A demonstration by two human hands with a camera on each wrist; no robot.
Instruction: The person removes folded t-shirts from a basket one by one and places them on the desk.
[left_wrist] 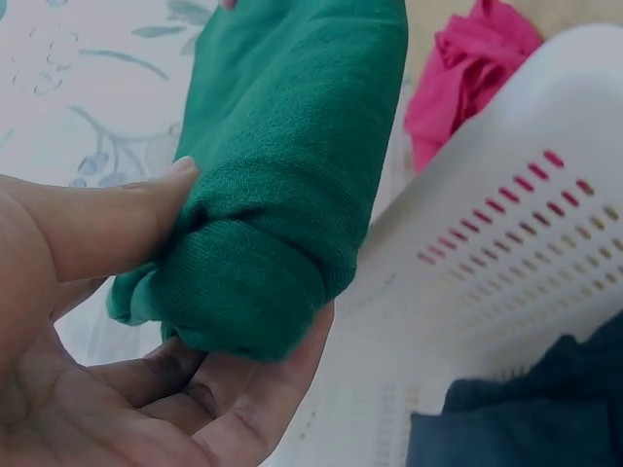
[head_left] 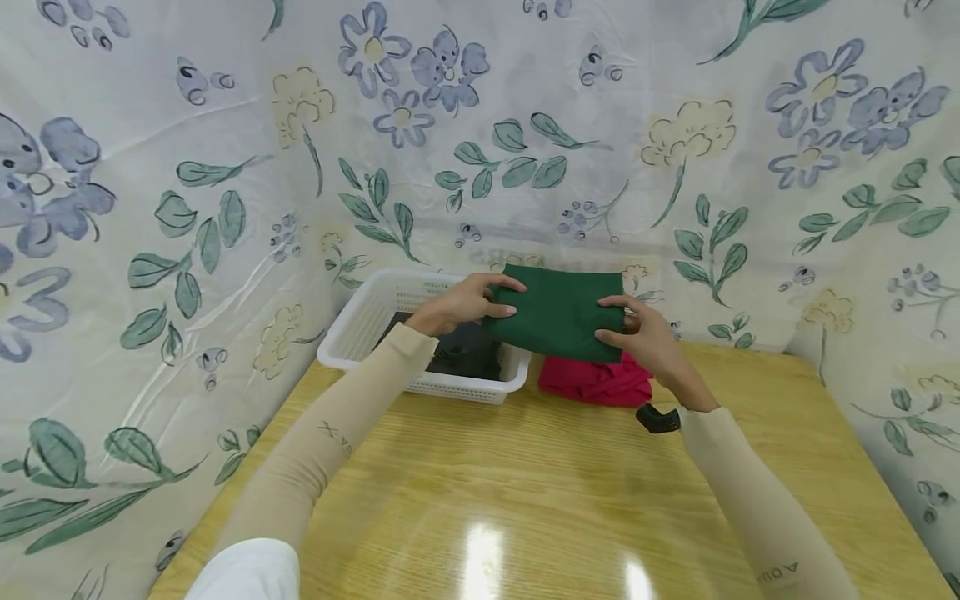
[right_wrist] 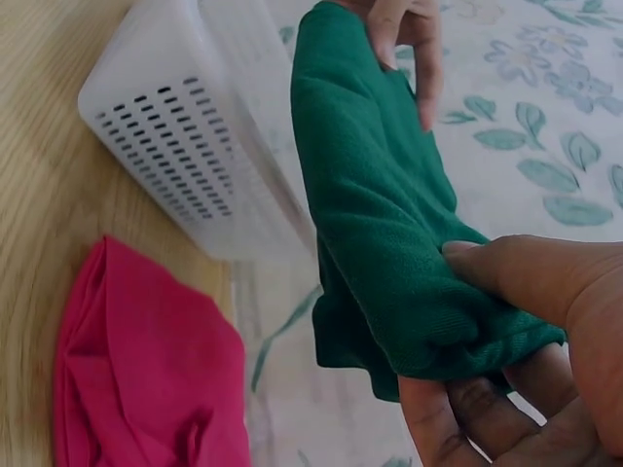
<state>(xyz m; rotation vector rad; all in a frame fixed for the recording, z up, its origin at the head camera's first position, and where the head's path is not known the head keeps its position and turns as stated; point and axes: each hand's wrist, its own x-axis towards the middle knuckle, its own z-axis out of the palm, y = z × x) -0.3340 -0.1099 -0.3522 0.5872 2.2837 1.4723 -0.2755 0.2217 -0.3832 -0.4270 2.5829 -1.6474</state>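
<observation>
A folded green cloth point(head_left: 558, 312) hangs in the air between both hands, above the back of the table. My left hand point(head_left: 474, 300) grips its left end; in the left wrist view the thumb lies on one side and the fingers point(left_wrist: 263, 409) under the folded end. My right hand point(head_left: 643, 333) pinches the right end, thumb on top and fingers beneath in the right wrist view. Below the green cloth lies a crumpled pink-red cloth point(head_left: 592, 382) on the table. Dark folded cloth point(head_left: 468, 350) sits in the white plastic basket point(head_left: 352, 329), partly hidden by my left arm.
The perforated basket stands at the back left of the wooden table point(head_left: 480, 467), close to a floral curtain point(head_left: 525, 167) that hangs behind and along the sides. A small black device point(head_left: 657, 418) shows at my right wrist.
</observation>
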